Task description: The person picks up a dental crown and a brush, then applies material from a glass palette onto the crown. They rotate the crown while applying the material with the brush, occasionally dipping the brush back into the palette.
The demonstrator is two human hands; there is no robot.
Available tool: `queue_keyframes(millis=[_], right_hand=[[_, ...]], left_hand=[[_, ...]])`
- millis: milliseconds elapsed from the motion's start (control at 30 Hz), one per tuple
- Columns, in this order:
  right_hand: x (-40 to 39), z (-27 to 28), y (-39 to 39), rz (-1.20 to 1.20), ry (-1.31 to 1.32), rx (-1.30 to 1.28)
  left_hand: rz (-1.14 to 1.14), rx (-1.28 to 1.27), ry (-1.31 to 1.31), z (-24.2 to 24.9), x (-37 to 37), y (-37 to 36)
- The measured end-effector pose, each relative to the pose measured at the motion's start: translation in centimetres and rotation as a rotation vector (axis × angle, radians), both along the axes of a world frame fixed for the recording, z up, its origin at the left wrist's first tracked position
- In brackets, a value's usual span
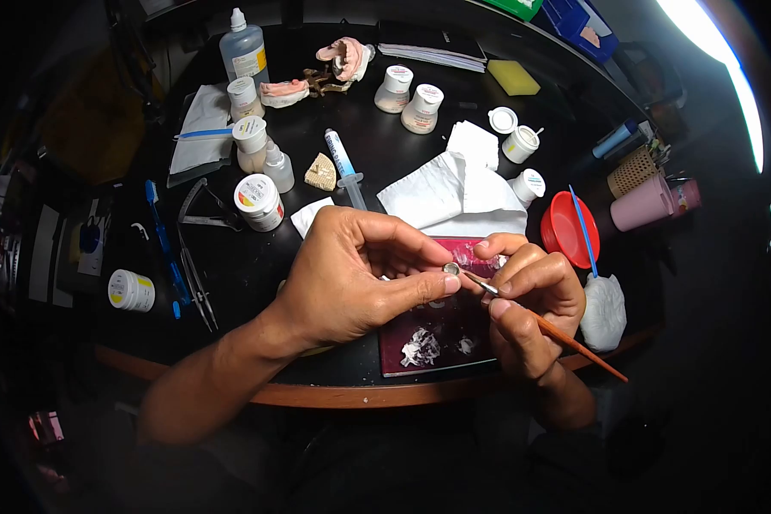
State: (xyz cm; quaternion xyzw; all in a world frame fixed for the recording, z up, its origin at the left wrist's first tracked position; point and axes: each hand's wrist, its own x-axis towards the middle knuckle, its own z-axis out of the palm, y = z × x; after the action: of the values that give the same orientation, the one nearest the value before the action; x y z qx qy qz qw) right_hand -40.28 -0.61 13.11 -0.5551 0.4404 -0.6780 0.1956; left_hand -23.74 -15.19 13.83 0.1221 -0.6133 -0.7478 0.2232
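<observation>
Between its thumb and forefinger, my left hand (338,265) pinches a small metal dental crown (451,269), its hollow side facing up toward me. A thin brush (578,344) with an orange-brown wooden handle is in my right hand (535,291), held like a pen. The brush's tip points left and is right at the crown's edge. Beneath both hands lies a maroon slab (480,325) with smears of white paste (420,348) on it.
Behind the hands are a crumpled white cloth (437,190), a paste syringe (341,154) and jars (259,201). To the right stand a red bowl (561,227) and a white lump (604,317). Tweezers (195,287) and a blue toothbrush (164,231) lie left. Pink denture models (347,58) sit farther back.
</observation>
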Motion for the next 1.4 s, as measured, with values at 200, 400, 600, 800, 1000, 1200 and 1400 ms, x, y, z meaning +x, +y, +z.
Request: queue_keyframes(millis=[200, 400, 600, 800, 1000, 1200, 1400], right_hand=[[0.2, 0.0, 0.1, -0.016, -0.036, 0.033], [-0.1, 0.0, 0.0, -0.012, 0.003, 0.000], [-0.4, -0.3, -0.3, -0.002, 0.207, 0.080], [1.6, -0.2, -0.9, 0.047, 0.556, 0.306], [1.5, -0.7, -0.8, 0.035, 0.621, 0.358], [1.7, -0.7, -0.9, 0.016, 0.618, 0.367], [1.6, -0.8, -0.9, 0.017, 0.629, 0.345]], left_hand=[[0.012, -0.037, -0.008, 0.1, 0.0, -0.1], [0.022, -0.065, 0.016, 0.1, 0.0, -0.4], [0.184, -0.148, 0.059, 1.0, 0.7, -2.6], [0.249, -0.212, 0.084, 0.6, 0.8, -3.6], [0.178, -0.216, 0.133, -0.6, 0.5, -3.9], [0.177, -0.234, 0.136, -0.4, 1.0, -3.6], [0.152, -0.153, 0.361, -3.1, -0.5, -3.6]])
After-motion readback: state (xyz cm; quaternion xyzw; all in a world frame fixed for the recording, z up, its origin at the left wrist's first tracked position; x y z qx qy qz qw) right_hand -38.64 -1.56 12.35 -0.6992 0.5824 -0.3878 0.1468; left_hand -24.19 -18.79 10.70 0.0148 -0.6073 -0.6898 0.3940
